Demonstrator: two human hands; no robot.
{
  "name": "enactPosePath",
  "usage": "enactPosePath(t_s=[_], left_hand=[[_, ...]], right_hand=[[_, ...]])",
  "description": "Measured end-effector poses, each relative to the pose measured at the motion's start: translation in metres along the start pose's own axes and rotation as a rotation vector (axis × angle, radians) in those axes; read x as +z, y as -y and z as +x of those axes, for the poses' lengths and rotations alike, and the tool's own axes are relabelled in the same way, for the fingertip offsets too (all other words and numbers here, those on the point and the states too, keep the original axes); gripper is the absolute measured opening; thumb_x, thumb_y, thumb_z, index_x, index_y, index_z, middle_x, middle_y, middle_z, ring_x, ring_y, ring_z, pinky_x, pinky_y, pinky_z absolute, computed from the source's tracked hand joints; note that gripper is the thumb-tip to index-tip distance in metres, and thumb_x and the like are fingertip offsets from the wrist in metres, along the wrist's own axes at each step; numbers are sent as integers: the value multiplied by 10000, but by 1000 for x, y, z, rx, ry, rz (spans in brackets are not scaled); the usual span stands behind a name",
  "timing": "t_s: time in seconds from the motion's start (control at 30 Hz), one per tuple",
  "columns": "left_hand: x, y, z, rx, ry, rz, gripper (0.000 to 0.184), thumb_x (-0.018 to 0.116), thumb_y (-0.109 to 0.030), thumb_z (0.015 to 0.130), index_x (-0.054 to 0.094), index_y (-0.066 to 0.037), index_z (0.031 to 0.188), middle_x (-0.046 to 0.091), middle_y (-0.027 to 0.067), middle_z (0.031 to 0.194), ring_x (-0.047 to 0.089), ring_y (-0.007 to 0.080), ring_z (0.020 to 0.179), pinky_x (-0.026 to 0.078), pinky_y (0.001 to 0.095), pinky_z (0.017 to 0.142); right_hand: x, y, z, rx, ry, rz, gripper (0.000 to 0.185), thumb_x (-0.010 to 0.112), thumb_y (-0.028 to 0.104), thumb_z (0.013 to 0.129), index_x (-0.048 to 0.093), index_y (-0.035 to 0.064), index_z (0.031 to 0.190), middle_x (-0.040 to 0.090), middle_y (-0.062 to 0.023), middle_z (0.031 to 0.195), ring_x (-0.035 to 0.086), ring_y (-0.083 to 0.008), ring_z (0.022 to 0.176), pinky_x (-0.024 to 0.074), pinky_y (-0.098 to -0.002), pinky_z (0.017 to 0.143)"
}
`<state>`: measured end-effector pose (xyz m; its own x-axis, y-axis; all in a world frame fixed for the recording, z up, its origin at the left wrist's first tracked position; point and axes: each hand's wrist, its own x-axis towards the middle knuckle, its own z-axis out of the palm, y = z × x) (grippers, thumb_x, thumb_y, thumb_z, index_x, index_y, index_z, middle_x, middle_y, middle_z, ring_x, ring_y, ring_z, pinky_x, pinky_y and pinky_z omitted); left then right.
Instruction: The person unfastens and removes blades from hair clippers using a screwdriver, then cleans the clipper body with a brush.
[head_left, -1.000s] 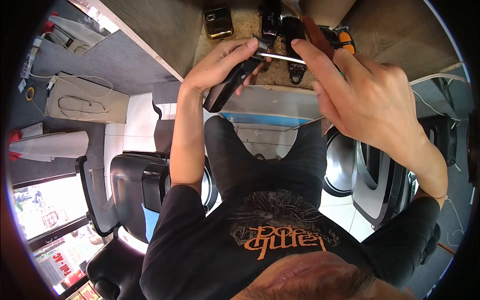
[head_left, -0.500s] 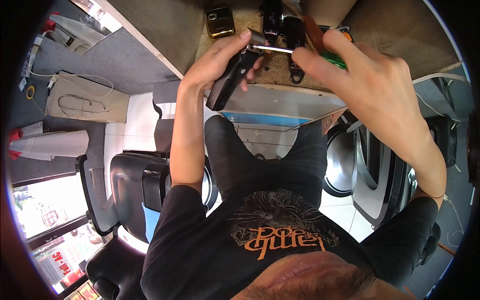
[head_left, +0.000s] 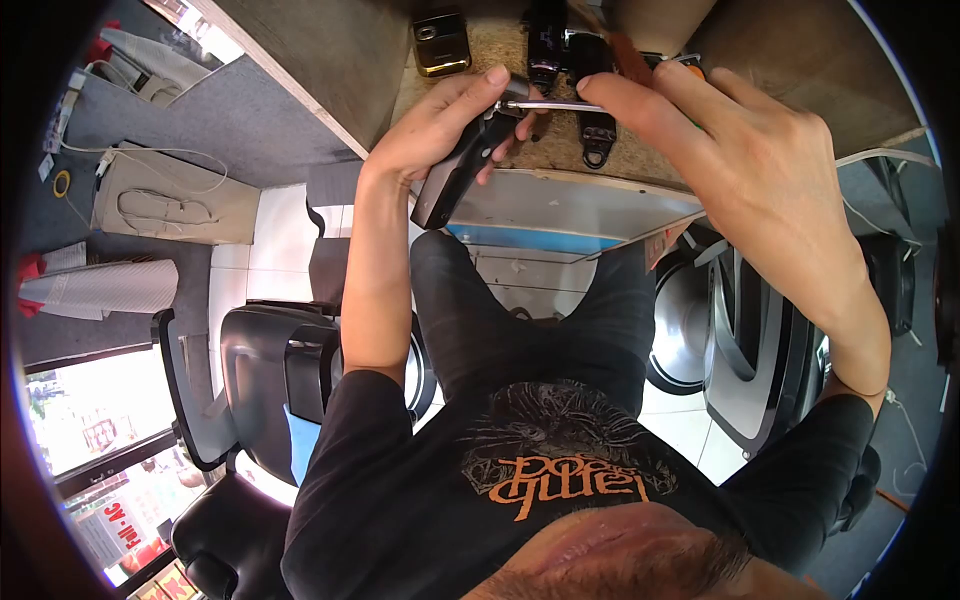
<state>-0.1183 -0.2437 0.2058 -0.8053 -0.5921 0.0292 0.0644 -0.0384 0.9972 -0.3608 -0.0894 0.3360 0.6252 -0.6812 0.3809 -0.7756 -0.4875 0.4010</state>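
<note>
My left hand (head_left: 425,130) is wrapped round a black hair clipper (head_left: 455,180), tilted with its head up and to the right. The thumb presses beside the metal blade head. In my right hand (head_left: 765,165) is a screwdriver (head_left: 560,105), its thin metal shaft pointing left. The shaft's tip meets the clipper at the blade head; my fingers hide most of the handle. Behind the shaft, another black clipper (head_left: 545,45) lies on the wooden shelf (head_left: 555,150). Beside it, a black piece with a hanging loop (head_left: 596,140) is partly covered by my right fingers.
A gold-and-black shaver-like device (head_left: 440,45) stands at the shelf's left. A reddish-brown object (head_left: 628,58) sits behind my right hand. Wooden side panels (head_left: 300,50) flank the shelf. Black barber chairs (head_left: 265,360) stand on both sides, and a cable lies on a cardboard-coloured board (head_left: 170,205).
My right hand has shifted and turned slightly, with the screwdriver shaft now a little lower and more level. The green handle is now mostly hidden. The clipper has tipped slightly in my left hand.
</note>
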Motion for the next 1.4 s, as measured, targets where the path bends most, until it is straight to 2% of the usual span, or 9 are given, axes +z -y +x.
enactPosePath(t_s=[0.1,0.27,0.53,0.67,0.9,0.97,1.07,1.17,1.4], left_hand=[[2,0,-1,-7,-26,7,595,477,-562,1125,686,-6,1150,692,56,896,648,94,671,561,252,505],[8,1,1,19,-74,60,599,450,-536,1136,676,11,1046,660,81,808,617,119,591,522,257,451],[9,-3,0,7,-89,56,564,444,-511,1144,665,2,1070,666,87,844,621,124,607,529,264,453],[7,-1,1,5,-72,15,570,490,-531,1124,688,3,1105,677,55,873,645,101,669,565,266,503],[7,-2,0,2,-79,30,548,473,-502,1133,678,6,1139,678,71,878,639,108,646,558,264,479],[9,-1,1,-5,-108,35,549,446,-474,1144,685,20,1165,674,99,893,624,135,623,528,275,456],[5,-3,0,-20,-69,29,555,491,-524,1124,675,0,1116,693,62,880,648,95,653,576,256,489],[8,-2,0,-6,-89,3,556,494,-525,1123,676,0,1129,698,63,887,651,97,658,577,259,494],[8,-2,0,-13,-120,3,551,491,-511,1124,679,4,1173,690,70,886,647,109,662,561,269,483]], right_hand=[[3,-5,0,-47,11,43,618,764,57,802,662,205,1394,592,-13,950,667,-191,830,572,-343,610],[15,-1,-3,66,4,36,672,756,56,812,640,213,1455,525,-23,869,648,-183,788,570,-331,599],[10,-1,-3,-22,0,-48,724,741,50,852,588,237,1534,525,-17,839,640,-171,729,568,-318,584],[10,2,-3,44,72,-47,701,747,72,878,585,241,1539,505,-21,803,630,-174,695,564,-317,587],[26,-4,-7,37,39,-34,712,752,77,895,558,243,1560,497,-24,791,605,-175,663,557,-333,611],[26,-6,-6,-2,-10,-18,718,750,78,898,549,248,1566,502,-26,800,615,-172,674,563,-335,609],[15,-2,-4,-22,35,-83,735,757,84,887,545,257,1570,514,-28,820,628,-168,690,574,-334,606],[13,2,-5,37,104,-92,753,769,94,865,549,262,1565,528,-30,839,638,-168,704,583,-326,603],[34,0,-11,68,41,-19,724,776,124,886,542,258,1559,569,-39,871,652,-200,717,592,-345,617]])
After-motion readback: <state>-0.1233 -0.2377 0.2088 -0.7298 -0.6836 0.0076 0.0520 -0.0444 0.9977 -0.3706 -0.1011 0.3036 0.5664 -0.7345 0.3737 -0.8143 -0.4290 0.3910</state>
